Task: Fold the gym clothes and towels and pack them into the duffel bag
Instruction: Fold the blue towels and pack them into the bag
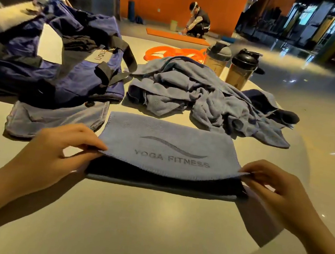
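The grey-blue microfibre towel printed "YOGA FITNESS" (170, 148) lies near the worktop's (130, 223) front edge, its long axis running left to right directly between the hands. The left hand (55, 151) pinches its left near corner and the right hand (276, 189) pinches the right one, lifting the upper layer off the lower, so the coming fold likely carries that edge away from the person. Behind it at the worktop's left edge sits the navy fabric duffel bag (80, 79), its patch reading what looks like "LIQUE", nearer the left hand.
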`<action>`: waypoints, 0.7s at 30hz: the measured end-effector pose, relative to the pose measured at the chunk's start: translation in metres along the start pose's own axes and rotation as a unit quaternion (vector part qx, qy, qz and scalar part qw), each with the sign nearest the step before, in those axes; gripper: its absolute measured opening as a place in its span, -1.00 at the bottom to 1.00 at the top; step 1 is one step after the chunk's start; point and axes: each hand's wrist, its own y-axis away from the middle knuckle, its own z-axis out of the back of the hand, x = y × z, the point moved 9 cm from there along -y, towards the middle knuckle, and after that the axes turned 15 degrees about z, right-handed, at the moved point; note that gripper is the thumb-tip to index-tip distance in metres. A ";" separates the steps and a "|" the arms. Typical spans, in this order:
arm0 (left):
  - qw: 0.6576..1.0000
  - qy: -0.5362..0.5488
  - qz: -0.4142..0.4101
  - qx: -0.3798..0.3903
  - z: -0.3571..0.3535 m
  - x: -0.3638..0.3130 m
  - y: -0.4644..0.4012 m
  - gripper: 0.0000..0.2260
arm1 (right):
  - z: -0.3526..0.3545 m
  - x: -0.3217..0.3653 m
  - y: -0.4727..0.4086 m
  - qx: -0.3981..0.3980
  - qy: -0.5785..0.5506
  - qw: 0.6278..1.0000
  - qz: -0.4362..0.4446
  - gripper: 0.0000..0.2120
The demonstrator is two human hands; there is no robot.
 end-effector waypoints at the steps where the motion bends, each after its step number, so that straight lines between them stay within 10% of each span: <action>1: 1.000 0.011 0.000 -0.011 0.003 -0.001 0.001 -0.82 | 0.006 0.002 0.001 -0.021 -0.006 1.000 0.006 -0.65; 8: 0.997 -0.023 -0.003 0.076 -0.021 0.007 0.022 -0.78 | -0.015 -0.002 0.026 0.058 0.043 0.996 0.043 -0.49; 15: 0.986 -0.144 -0.057 0.057 -0.029 0.002 0.022 -0.63 | -0.015 0.007 0.022 0.035 0.160 0.979 0.124 -0.83; 21: 0.999 0.029 0.027 0.000 0.008 -0.012 -0.001 -0.66 | 0.015 0.008 -0.005 -0.117 -0.161 0.980 0.024 -0.55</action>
